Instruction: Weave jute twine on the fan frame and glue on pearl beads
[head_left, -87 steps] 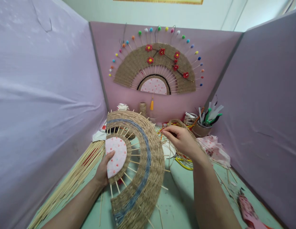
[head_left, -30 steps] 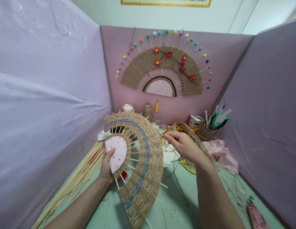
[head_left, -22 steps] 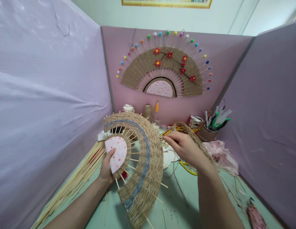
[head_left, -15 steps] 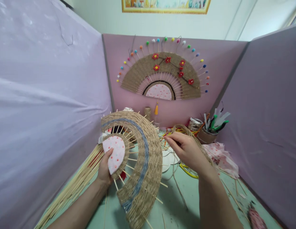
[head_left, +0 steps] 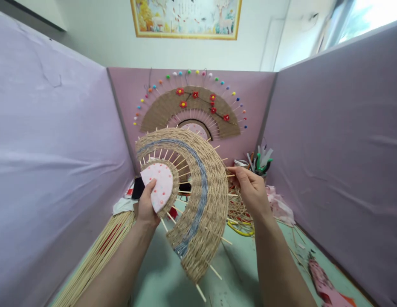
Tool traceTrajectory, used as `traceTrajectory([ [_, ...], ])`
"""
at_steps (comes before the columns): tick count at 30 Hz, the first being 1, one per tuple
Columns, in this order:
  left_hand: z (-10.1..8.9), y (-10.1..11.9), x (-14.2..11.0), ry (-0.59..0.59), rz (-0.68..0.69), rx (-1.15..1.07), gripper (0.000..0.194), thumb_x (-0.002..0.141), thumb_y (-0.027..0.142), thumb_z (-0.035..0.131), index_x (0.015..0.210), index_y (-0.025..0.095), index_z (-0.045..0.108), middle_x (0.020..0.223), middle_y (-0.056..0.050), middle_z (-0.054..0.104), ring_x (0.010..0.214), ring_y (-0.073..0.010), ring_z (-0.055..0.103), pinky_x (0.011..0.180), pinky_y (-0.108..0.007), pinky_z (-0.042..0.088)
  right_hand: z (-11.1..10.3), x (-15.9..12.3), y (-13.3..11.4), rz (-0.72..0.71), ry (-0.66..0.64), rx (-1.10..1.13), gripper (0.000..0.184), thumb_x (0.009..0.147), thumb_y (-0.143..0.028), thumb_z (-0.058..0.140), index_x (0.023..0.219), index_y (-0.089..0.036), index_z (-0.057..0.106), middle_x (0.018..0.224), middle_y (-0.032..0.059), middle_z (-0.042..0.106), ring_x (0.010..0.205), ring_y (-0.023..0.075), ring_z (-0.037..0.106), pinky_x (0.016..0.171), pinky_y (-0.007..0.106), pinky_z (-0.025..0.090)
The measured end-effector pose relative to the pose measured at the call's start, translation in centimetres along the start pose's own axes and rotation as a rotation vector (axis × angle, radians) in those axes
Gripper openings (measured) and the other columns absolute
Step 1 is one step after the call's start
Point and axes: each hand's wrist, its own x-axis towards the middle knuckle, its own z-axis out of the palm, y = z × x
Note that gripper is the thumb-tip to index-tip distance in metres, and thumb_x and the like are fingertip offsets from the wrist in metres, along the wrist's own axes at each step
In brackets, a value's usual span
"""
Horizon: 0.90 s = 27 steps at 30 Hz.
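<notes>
I hold a half-round woven fan [head_left: 207, 200] upright over the table. It is straw-coloured with a blue band, thin wooden spokes and a pink dotted fabric centre. My left hand [head_left: 147, 209] grips that pink centre, thumb on its face. My right hand [head_left: 251, 192] is closed at the fan's right rim, fingers pinched round a spoke end or a strand; which one I cannot make out. A coil of loose straw cord [head_left: 239, 211] lies just behind and below my right hand.
A finished fan with red flowers and coloured bead tips [head_left: 190, 108] hangs on the pink back panel. A bundle of long thin sticks [head_left: 92, 264] lies at the left. A cup of tools [head_left: 260, 164] stands back right; pink cloth [head_left: 281, 207] and yellow cord [head_left: 239, 228] lie nearby.
Both hands have raised the fan and brought it closer to the back panel. My right hand moved from the cord coil to the fan's right rim. The camera tilted upward.
</notes>
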Motion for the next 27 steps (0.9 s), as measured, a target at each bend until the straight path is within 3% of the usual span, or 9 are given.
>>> traceTrajectory([
  [6,-0.1,-0.4,1.7,-0.010,0.044,-0.034,0.040,0.085,0.017,0.047,0.124,0.011,0.053,0.084,-0.009,0.074,0.083,-0.0228,0.070,0.082,-0.036,0.055,0.8,0.1,0.2,0.034,0.085,0.018,0.035,0.091,-0.041,0.046,0.091,-0.017,0.072,0.064,-0.0009,0.049,0.061,0.0117,0.045,0.056,0.024,0.035],
  [21,-1.1,-0.2,1.9,-0.004,0.046,-0.073,0.038,0.084,0.018,0.048,0.121,0.012,0.055,0.086,-0.008,0.074,0.089,-0.0228,0.068,0.083,-0.035,0.055,1.7,-0.2,0.6,0.114,-0.046,0.083,0.040,0.092,-0.048,0.043,0.094,-0.017,0.069,0.070,0.0004,0.051,0.065,0.0118,0.046,0.054,0.023,0.032],
  [27,-1.1,-0.1,1.8,0.003,0.093,-0.048,0.030,0.084,0.021,0.048,0.108,0.010,0.061,0.078,-0.008,0.074,0.087,-0.0230,0.069,0.082,-0.035,0.055,1.4,0.1,0.5,0.136,-0.071,0.073,0.043,0.090,-0.051,0.043,0.107,-0.017,0.063,0.068,-0.0010,0.051,0.058,0.0113,0.045,0.052,0.023,0.033],
])
